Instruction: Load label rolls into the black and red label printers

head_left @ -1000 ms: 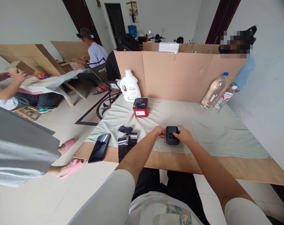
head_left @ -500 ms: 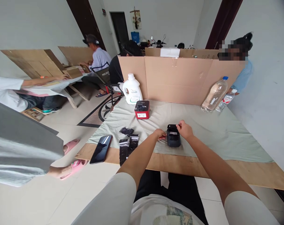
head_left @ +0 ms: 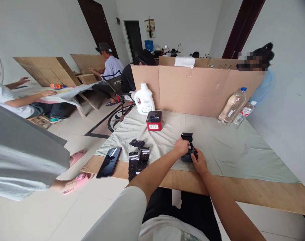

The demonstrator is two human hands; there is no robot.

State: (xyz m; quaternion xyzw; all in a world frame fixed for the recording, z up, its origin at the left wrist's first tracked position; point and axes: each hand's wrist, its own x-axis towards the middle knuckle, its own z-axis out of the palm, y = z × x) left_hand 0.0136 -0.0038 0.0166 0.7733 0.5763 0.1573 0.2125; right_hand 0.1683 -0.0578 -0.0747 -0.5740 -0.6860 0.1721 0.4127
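A bare plywood surface point(head_left: 243, 190) carries a pale green cloth point(head_left: 225, 147) spread over most of it, leaving the near wooden edge uncovered. On the cloth lie a small black box-shaped device with its lid raised point(head_left: 188, 147), a red and black boxy label printer point(head_left: 154, 121), a white plastic jug with a green label point(head_left: 144, 99), and two clear plastic water bottles point(head_left: 232, 106) leaning at the far right against an upright brown cardboard screen point(head_left: 205, 90). A black smartphone point(head_left: 109, 162) lies across the cloth's near left edge, beside several black ribbon rolls point(head_left: 138, 156).
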